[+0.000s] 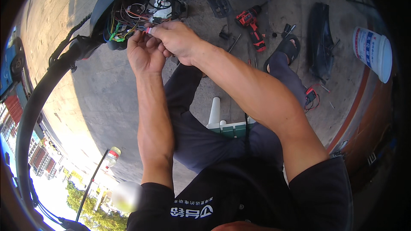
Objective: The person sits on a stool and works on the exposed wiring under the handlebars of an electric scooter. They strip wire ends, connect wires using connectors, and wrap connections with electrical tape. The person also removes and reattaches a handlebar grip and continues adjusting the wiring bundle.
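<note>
Wiring is left exposed beside a dark curved panel as a small red-and-white piece is handled at its edge.

The tangle, at upper left, is already uncovered, but many wires are bunched untidily and no cover is fitted, so the work is judged only partway along, with tidying and covering apparently left. The piece is pinched between thumb and finger of the right hand, its back turned upward. The left hand is held alongside, palm up, fingers curled narrow; whether a wire is gripped there cannot be told.
</note>
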The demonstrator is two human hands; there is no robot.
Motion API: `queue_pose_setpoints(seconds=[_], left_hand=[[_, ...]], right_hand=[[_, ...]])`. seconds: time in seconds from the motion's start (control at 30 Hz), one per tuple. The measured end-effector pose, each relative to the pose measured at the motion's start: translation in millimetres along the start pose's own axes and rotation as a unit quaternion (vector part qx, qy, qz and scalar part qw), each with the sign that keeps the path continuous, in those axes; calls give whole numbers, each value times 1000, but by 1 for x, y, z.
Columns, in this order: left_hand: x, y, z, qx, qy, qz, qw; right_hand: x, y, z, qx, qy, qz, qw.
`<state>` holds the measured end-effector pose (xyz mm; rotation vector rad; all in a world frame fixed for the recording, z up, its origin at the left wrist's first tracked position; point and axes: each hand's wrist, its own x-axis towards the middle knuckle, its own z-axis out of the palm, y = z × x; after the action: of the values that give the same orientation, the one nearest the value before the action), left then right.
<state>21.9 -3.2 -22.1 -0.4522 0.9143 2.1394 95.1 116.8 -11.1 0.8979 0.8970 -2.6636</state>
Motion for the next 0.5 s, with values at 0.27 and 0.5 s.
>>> queue_pose_setpoints(seconds=[0.27, 0.5], left_hand=[[3, -8, 4, 91, 123, 38, 987], [-4, -3, 13, 143, 191, 7, 971]], right_hand=[[8, 8, -3, -355, 97, -165, 915], [17, -24, -17, -430, 205, -335, 813]])
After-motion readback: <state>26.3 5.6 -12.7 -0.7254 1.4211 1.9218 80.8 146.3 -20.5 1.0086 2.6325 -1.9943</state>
